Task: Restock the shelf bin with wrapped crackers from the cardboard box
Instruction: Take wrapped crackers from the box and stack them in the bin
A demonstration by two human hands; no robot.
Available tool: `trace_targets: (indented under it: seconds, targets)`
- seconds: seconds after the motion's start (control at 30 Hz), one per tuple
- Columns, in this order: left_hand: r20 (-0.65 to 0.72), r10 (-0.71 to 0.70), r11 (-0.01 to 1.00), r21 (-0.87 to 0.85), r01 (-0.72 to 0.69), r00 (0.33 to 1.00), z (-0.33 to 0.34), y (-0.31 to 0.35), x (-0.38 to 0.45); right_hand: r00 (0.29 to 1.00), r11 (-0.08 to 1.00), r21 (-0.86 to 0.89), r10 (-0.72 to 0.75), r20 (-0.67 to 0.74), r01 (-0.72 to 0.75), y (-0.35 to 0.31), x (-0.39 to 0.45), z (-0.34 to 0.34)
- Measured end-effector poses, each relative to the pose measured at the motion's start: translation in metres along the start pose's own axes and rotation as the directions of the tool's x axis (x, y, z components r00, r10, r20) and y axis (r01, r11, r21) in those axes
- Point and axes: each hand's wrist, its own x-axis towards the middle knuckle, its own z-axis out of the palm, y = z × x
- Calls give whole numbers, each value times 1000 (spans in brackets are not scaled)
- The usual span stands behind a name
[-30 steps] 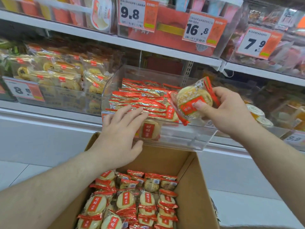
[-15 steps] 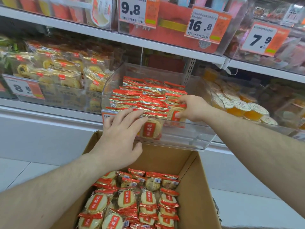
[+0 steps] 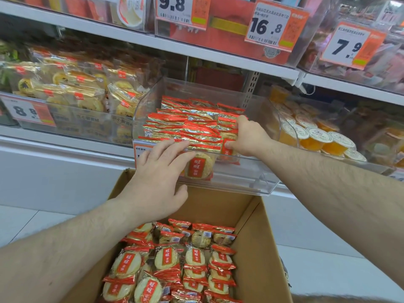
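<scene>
Crackers in red-and-gold wrap fill most of our clear shelf bin (image 3: 251,180), stacked in rows (image 3: 190,130) up to the front lip. Our right hand (image 3: 248,138) is down inside the bin at the right end of the rows, fingers (image 3: 239,125) curled over one wrapped cracker (image 3: 227,147) and thumb pinching its red label, so it is grasping that packet against the front wall. Our left hand (image 3: 159,182) lies flat against the bin's front, fingers released and spread, tips touching the top edge of the front row, thumb under the lip; it holds nothing. One cracker (image 3: 199,168) stands face-out behind the clear front wall, just beside our left fingers.

Below the bin sits the open cardboard box (image 3: 262,248), with more wrapped crackers (image 3: 175,265) packed in rows, round faces up, red labels showing.

Left neighbour bin holds yellow pastries in clear wrap (image 3: 83,90) with an 8.8 price tag (image 3: 26,111). Right neighbour bin holds orange jelly cups (image 3: 317,136). On the upper shelf, tags read 9.8 (image 3: 175,7), 16.8 (image 3: 269,27) and 7.9 (image 3: 349,47).
</scene>
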Motion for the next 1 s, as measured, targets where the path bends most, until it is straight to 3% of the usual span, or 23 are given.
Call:
trace_targets:
  seconds: [0.3,0.7,0.77,0.83,0.9,0.93,1.0]
  targets:
    - [40,-19,1000,-3,20,999,-3,3,0,997,976,205,62,44,-70,-4,6,1]
    - [-56,23,1000,-15,-24,998,-5,6,1,996,968,237,70,61,-83,2,-9,-15]
    - [-124,57,998,-31,-61,991,-7,7,1,995,977,192,97,-19,-91,-3,-20,-22]
    - [-182,129,989,-51,-140,975,-9,7,0,963,991,123,-12,-268,46,-11,-43,-25]
    - [-172,204,974,-68,-218,964,-8,5,-4,811,959,9,-235,-536,284,-20,-73,-19]
    - [-135,223,970,-64,-233,965,-6,4,-7,754,936,-21,-297,-586,352,-23,-83,-14]
    - [-40,221,975,-24,-222,974,0,-1,-12,783,928,-4,-316,-536,371,-24,-83,-1]
